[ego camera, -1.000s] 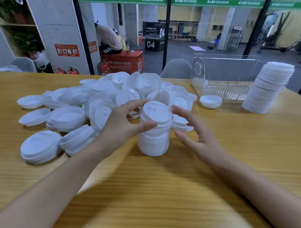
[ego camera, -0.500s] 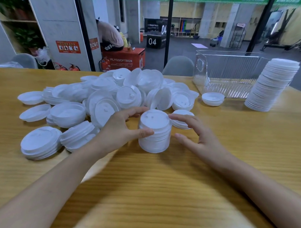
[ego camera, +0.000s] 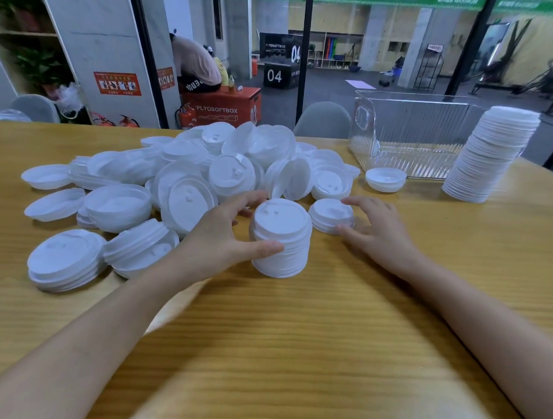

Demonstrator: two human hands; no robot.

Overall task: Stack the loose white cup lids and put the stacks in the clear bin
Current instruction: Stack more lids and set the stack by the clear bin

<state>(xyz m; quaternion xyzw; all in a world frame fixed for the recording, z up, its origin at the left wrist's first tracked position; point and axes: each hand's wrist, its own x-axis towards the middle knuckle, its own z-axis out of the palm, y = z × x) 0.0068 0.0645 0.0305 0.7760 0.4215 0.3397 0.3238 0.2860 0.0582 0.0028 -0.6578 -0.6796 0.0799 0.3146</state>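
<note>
A short stack of white lids (ego camera: 280, 237) stands on the wooden table (ego camera: 296, 335) in the middle. My left hand (ego camera: 217, 241) grips its left side, thumb in front and fingers behind. My right hand (ego camera: 377, 234) reaches around a small stack of lids (ego camera: 331, 215) lying just right of the first, thumb at its near edge and fingers at its far edge. A big pile of loose white lids (ego camera: 207, 172) spreads behind and to the left. The clear bin (ego camera: 412, 135) stands at the back right and looks empty.
A tall leaning stack of lids (ego camera: 490, 154) stands right of the bin. One upturned lid (ego camera: 385, 179) lies in front of the bin. Small lid stacks (ego camera: 66, 258) lie near the table's left. A grey chair back (ego camera: 323, 120) rises behind the table.
The stack under my left hand has been pressed lower. My right hand has moved off that stack to the right, around the small stack beside it.
</note>
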